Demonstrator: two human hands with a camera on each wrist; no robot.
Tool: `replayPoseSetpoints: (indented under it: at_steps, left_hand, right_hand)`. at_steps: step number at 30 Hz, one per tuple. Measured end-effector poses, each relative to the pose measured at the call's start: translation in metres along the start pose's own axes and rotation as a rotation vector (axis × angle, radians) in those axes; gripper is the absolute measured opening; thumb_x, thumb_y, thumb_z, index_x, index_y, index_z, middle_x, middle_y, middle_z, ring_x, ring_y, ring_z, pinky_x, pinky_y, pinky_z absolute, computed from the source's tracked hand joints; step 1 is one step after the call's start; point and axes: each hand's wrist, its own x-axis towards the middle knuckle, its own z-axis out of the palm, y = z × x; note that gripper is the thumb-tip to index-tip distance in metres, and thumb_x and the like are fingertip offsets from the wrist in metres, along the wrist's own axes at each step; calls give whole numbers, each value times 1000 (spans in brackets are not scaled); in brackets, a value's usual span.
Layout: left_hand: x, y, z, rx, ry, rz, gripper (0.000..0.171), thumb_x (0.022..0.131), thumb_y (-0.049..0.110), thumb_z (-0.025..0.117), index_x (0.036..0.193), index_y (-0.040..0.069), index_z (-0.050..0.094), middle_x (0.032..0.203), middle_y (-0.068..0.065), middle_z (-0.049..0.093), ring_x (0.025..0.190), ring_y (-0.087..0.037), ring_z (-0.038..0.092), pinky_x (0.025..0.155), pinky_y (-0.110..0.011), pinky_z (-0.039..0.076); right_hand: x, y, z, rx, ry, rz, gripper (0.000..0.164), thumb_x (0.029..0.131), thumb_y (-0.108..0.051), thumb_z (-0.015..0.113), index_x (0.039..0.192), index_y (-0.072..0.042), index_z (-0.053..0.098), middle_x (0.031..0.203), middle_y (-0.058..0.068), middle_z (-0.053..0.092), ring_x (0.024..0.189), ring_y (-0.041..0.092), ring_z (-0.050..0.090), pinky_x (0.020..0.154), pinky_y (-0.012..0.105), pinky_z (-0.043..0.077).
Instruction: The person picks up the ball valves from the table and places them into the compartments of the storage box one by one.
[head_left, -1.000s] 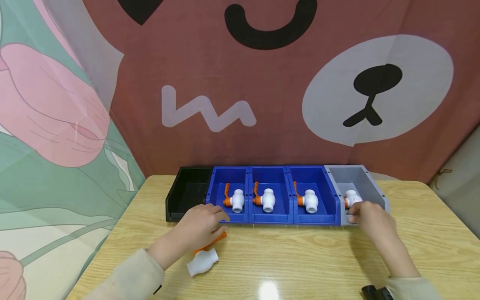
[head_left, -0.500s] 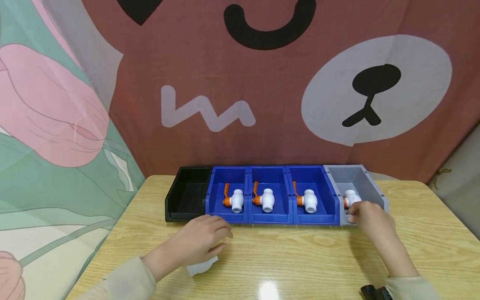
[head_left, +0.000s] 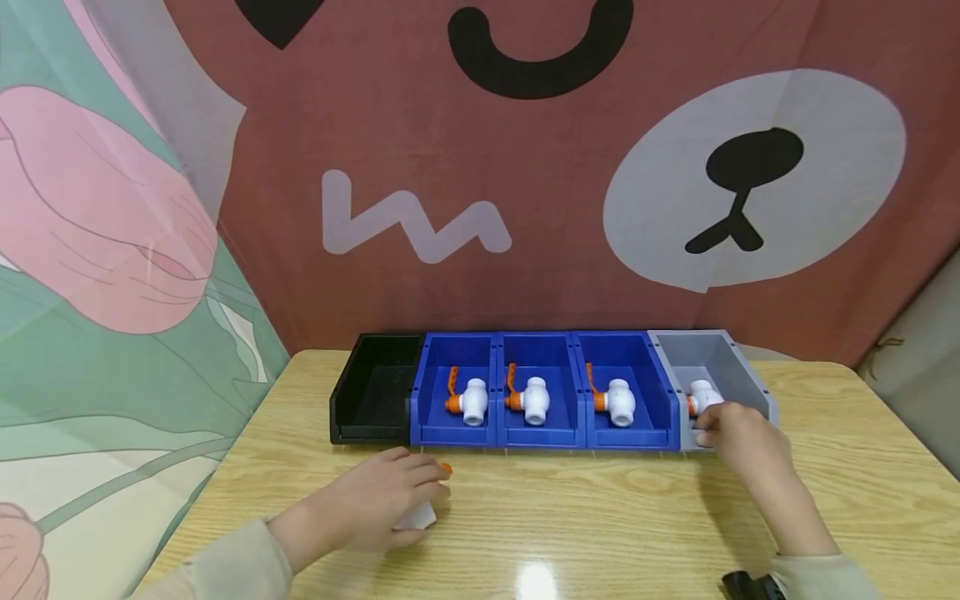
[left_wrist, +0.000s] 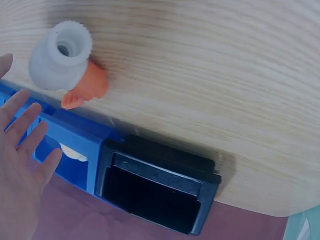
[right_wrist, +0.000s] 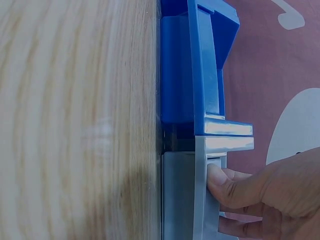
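My left hand is over a white ball valve with an orange handle, lying on the table in front of the bins. In the left wrist view its spread fingers are beside this valve, apart from it. At the right end of the row, my right hand reaches over the front lip of the grey bin. Its curled thumb and fingers hold the lower end of another white ball valve, partly hidden by the hand. In the right wrist view the thumb lies just inside the lip.
Three blue bins in the row each hold a white valve with an upright orange handle. A black bin stands at the left end. Behind the wooden table hangs a printed cloth.
My left hand has drawn back from the front of the bins and lowered over the valve on the table, its fingers spreading around it. My right hand stays in place at the grey bin.
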Motion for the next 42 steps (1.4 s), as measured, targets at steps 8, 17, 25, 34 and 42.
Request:
replayPoseSetpoints:
  at_steps: [8, 17, 25, 34, 42]
  left_hand:
    - [-9, 2, -1, 12, -49, 13, 54, 89, 50, 69, 133, 22, 56, 137, 4, 56, 125, -18, 52, 101, -43, 47]
    - [-16, 3, 0, 42, -128, 84, 83, 72, 42, 87, 142, 23, 47, 144, 6, 49, 131, -16, 47, 102, -41, 47]
    - [-11, 1, 4, 65, -117, 94, 96, 61, 37, 96, 141, 21, 46, 139, 8, 52, 128, -15, 49, 101, -39, 48]
    - [-10, -1, 7, 133, -91, 140, 87, 61, 37, 95, 134, 19, 52, 128, 8, 57, 119, -12, 53, 99, -32, 48]
    - [-10, 3, 9, 116, -110, 114, 81, 68, 41, 89, 135, 16, 52, 130, 4, 57, 120, -14, 54, 100, -33, 48]
  right_hand:
    - [1, 0, -1, 2, 9, -2, 4, 85, -7, 75, 87, -6, 73, 87, 21, 68, 76, 37, 63, 52, 49, 49]
    - [0, 2, -1, 3, 18, 0, 5, 84, -8, 76, 88, -6, 73, 89, 23, 68, 77, 40, 64, 51, 49, 48]
    - [-1, 3, -1, 8, 12, 1, 5, 83, -8, 76, 87, -7, 73, 89, 22, 69, 77, 39, 64, 51, 48, 48]
    - [-1, 1, -1, 5, 5, 6, 4, 84, -8, 76, 86, -7, 73, 87, 20, 68, 76, 37, 64, 51, 48, 49]
    - [0, 1, 0, 5, -12, 7, 4, 85, -9, 76, 88, -7, 73, 88, 20, 69, 76, 37, 64, 52, 47, 49]
